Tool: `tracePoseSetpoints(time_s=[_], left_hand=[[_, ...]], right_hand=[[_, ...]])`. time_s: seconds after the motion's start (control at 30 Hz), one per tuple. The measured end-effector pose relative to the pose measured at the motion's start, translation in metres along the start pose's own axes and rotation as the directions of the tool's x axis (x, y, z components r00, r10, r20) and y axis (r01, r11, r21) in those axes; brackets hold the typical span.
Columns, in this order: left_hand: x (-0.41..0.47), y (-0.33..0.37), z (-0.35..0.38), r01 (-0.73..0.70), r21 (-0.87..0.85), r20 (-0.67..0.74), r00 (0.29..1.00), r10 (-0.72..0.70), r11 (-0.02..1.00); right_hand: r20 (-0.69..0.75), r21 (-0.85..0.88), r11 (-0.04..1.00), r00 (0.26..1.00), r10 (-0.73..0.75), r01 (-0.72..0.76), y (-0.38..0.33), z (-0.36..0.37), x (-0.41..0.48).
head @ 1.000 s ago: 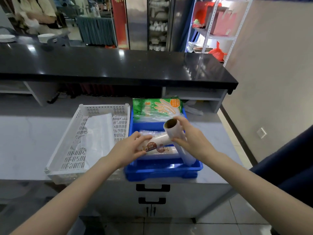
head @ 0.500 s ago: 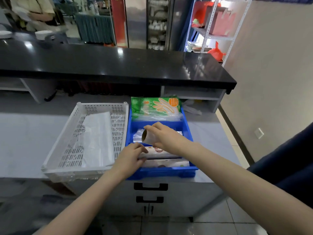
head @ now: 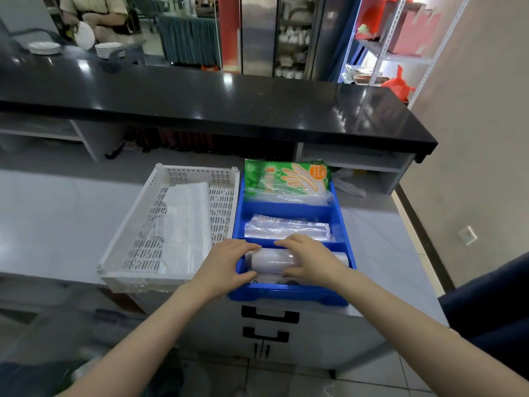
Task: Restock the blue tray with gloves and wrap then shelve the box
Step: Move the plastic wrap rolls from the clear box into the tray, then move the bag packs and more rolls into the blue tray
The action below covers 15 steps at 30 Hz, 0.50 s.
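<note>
The blue tray (head: 289, 293) sits on the grey counter, split into three compartments. A green pack of gloves (head: 286, 176) leans in the far one. Clear plastic packs (head: 286, 229) fill the middle one. A roll of cling wrap (head: 270, 260) lies flat in the near compartment on top of other rolls. My left hand (head: 226, 267) rests against the roll's left end, and my right hand (head: 312, 259) lies over its right half, fingers curled on it. No box is in view.
A white perforated basket (head: 137, 233) with white plastic bags inside stands just left of the blue tray. Behind is a black raised counter (head: 200, 101) with open shelves under it. Drawer handles (head: 270, 315) sit below the tray. A person stands far back left by stacked plates.
The roll of wrap, held upright above the tray by my right hand, has been laid down into the near compartment. Both hands now lie on it.
</note>
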State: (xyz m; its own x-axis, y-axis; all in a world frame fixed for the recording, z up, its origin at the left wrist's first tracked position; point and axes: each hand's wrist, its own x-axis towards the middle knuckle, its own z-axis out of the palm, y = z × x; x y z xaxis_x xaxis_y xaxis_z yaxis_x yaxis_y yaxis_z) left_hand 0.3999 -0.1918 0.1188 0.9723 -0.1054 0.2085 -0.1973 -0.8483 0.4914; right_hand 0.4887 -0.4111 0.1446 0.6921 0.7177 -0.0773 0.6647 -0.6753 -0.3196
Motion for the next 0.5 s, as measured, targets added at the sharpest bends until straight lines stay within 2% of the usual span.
tracePoseSetpoints(time_s=[0.17,0.43,0.5], left_hand=[[0.000,0.004,-0.001,0.004,0.076,-0.033,0.999,-0.001,0.997],[-0.014,0.001,-0.006,0.100,0.117,-0.062,0.994,-0.093,0.988],[-0.024,0.004,-0.007,0.121,0.092,-0.121,0.987,-0.110,0.988]], right_hand=[[-0.001,-0.066,0.994,0.997,0.084,-0.083,0.037,-0.013,-0.029],[-0.069,-0.022,0.999,0.997,0.036,-0.037,0.025,0.002,-0.026],[-0.082,-0.028,0.999,0.996,0.035,-0.037,0.026,0.001,-0.026]])
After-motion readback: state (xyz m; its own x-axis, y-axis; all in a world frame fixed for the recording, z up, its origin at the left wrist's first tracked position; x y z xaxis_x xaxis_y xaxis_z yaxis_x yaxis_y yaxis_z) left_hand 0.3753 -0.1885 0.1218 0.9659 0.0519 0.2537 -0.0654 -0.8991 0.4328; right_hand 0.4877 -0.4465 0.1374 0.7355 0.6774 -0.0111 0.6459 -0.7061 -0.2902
